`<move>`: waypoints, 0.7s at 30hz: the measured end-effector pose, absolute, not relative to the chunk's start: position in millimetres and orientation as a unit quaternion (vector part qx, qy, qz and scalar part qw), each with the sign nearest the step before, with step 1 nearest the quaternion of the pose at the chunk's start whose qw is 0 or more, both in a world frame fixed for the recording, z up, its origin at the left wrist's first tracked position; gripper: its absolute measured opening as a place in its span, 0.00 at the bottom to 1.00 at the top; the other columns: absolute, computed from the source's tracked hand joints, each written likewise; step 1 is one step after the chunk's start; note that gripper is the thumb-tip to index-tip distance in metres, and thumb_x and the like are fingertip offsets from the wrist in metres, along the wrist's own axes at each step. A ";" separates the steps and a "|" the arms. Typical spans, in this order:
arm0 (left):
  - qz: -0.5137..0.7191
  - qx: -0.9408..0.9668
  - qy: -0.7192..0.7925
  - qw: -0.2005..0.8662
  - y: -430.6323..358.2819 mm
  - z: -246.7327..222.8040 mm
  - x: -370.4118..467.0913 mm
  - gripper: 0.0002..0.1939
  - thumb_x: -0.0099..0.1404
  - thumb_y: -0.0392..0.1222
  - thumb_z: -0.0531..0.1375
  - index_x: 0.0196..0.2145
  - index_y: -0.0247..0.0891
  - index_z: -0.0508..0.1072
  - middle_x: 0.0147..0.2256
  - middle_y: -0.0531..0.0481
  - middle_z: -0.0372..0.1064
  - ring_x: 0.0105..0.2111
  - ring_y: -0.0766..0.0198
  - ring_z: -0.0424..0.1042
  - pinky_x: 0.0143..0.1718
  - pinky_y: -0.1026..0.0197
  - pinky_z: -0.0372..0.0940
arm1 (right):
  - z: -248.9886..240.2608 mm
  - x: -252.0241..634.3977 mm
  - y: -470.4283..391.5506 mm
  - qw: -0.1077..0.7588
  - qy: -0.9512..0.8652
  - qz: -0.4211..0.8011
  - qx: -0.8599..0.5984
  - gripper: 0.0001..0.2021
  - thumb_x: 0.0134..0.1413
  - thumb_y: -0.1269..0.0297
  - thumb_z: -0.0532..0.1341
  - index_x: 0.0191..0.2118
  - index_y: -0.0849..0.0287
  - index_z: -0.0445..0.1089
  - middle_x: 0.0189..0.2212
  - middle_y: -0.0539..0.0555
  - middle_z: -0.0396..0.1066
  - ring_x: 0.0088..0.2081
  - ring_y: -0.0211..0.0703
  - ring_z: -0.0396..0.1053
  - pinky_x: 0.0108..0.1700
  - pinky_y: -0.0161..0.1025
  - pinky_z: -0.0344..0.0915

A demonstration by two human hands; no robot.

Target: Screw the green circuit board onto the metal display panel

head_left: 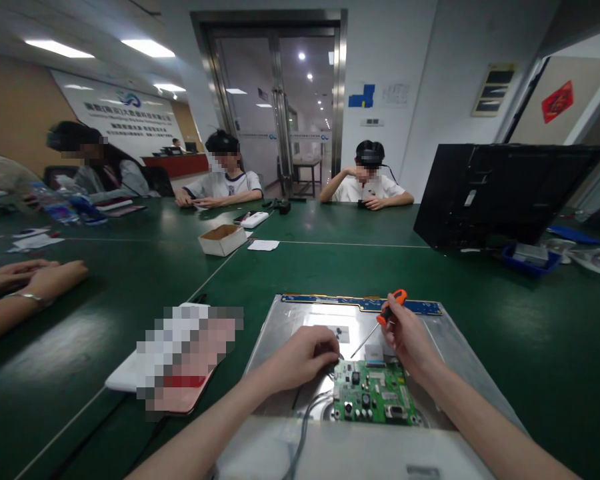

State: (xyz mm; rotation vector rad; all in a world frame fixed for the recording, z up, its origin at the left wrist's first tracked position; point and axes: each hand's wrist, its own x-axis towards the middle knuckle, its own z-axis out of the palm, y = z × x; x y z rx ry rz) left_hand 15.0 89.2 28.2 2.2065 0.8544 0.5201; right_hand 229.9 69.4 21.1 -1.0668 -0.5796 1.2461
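In my right hand (405, 337) is a screwdriver (393, 307) with an orange and black handle. Its thin shaft slants down to the left, and the tip is just above the upper edge of a green circuit board (373, 397). My left hand (305, 357) is curled, thumb and fingers together at the board's upper left corner; what they pinch, if anything, is hidden. The board lies on the silver metal back of a flat display panel (460, 347), which has a narrow blue circuit strip (330, 302) along its far edge. Grey cables (304, 433) run from the board's left side towards me.
Left of the panel lie a white item (125, 379) and a pink phone-like item (183, 397), partly blurred. An open small box (223, 241) stands farther off. A black monitor (500, 193) and blue tray (530, 259) are at right. Another person's hands (55, 280) rest at left; several people sit around the green table (360, 267).
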 end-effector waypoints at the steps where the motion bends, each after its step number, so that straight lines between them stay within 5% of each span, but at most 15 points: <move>1: 0.199 0.845 0.328 0.373 88.6 28.7 15.4 0.04 0.63 0.34 0.58 0.31 0.37 0.73 0.27 0.53 0.68 0.27 0.64 0.65 0.31 0.64 0.60 | 20.7 229.8 69.2 0.644 -0.257 0.547 -0.469 0.26 0.30 0.44 0.74 0.24 0.58 0.64 0.14 0.43 0.60 0.13 0.28 0.53 0.12 0.26 0.47; 13: 0.212 0.814 0.335 0.424 96.2 23.8 14.2 0.04 0.60 0.35 0.62 0.27 0.37 0.75 0.30 0.52 0.69 0.32 0.63 0.68 0.35 0.62 0.62 | 18.5 226.9 68.3 0.636 -0.268 0.545 -0.477 0.30 0.26 0.39 0.73 0.26 0.59 0.65 0.15 0.42 0.60 0.13 0.26 0.52 0.12 0.26 0.47; 21: 0.197 0.820 0.335 0.421 92.1 25.4 17.7 0.05 0.59 0.31 0.62 0.28 0.37 0.76 0.31 0.52 0.69 0.34 0.61 0.69 0.38 0.61 0.63 | 13.9 224.0 69.5 0.618 -0.286 0.548 -0.485 0.27 0.34 0.39 0.70 0.28 0.57 0.64 0.14 0.43 0.63 0.12 0.29 0.52 0.12 0.27 0.43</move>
